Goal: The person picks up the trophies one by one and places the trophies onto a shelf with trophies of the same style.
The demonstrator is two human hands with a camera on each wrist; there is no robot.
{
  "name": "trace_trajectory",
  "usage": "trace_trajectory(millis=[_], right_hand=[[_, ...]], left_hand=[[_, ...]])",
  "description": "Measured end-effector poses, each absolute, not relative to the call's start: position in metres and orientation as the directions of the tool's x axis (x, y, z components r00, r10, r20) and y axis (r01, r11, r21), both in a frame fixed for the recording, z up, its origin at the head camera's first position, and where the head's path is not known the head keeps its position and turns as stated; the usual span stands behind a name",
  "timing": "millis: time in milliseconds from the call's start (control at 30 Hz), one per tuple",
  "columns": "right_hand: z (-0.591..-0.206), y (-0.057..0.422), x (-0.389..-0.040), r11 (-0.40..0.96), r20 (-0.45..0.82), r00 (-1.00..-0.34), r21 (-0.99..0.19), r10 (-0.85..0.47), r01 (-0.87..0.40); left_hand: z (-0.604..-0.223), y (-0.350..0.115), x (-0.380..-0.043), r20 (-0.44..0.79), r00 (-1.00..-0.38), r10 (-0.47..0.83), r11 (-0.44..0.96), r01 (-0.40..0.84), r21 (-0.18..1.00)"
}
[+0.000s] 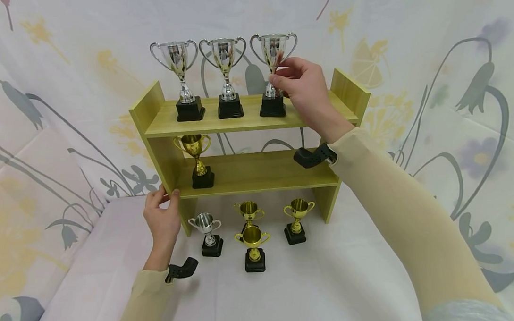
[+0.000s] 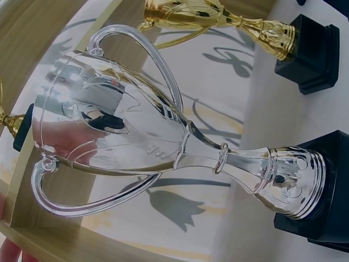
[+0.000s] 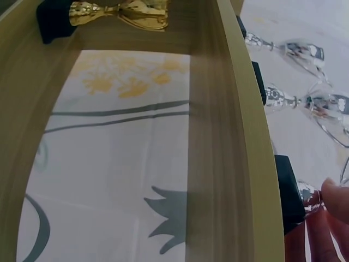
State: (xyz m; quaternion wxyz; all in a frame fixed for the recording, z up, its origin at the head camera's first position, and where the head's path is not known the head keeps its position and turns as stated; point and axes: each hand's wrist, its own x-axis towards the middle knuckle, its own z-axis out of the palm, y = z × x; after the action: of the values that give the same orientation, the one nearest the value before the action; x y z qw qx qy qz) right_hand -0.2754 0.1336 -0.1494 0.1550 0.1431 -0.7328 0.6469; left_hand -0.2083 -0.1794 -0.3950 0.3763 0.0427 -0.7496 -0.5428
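Silver two-handled trophy (image 1: pixel 271 46), pinched by right hand (image 1: pixel 304 89), seems placed; left hand (image 1: pixel 165 216) clasps tan wooden shelf (image 1: pixel 261 170); release probably next.

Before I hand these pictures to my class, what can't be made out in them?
- Head: part of the rear gold cup's base, behind the front gold cup.
- Head: part of the held cup's stem, behind the right grip.
- Left wrist: lower silver cup's full base, cut by the right edge.
- Left wrist: most of the left grip, cut by the lower-left corner.
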Motion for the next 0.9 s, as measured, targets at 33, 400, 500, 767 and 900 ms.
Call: trace_trajectory(millis=[33,400,500,767,900], right_hand=[[-0.1494,0.1334,-0.2756,0.121,0.41,-0.912,-0.905,-0.008,-0.407],[-0.1487,0.1288,-0.2773,0.102,0.398,-0.918,-0.913,-0.007,-0.396],[-0.148,0.1281,-0.278,0.105,0.385,-0.923,-0.918,0.001,-0.383],[-0.1473,0.128,-0.28,0.149,0.378,-0.926,-0.916,0.003,-0.373],[-0.1478,0.1273,-0.2803,0.185,0.378,-0.926,-0.91,0.006,-0.371]], left_hand=[[-0.3949,-0.1795,-0.2083,0.518,-0.714,-0.472,0.407,0.345,0.846],[-0.3949,-0.18,-0.2098,0.529,-0.707,-0.469,0.412,0.355,0.839],[-0.3951,-0.1799,-0.2102,0.529,-0.708,-0.468,0.411,0.356,0.839],[-0.3955,-0.1801,-0.2102,0.527,-0.711,-0.465,0.414,0.352,0.84],[-0.3956,-0.1809,-0.21,0.522,-0.714,-0.467,0.411,0.347,0.843]])
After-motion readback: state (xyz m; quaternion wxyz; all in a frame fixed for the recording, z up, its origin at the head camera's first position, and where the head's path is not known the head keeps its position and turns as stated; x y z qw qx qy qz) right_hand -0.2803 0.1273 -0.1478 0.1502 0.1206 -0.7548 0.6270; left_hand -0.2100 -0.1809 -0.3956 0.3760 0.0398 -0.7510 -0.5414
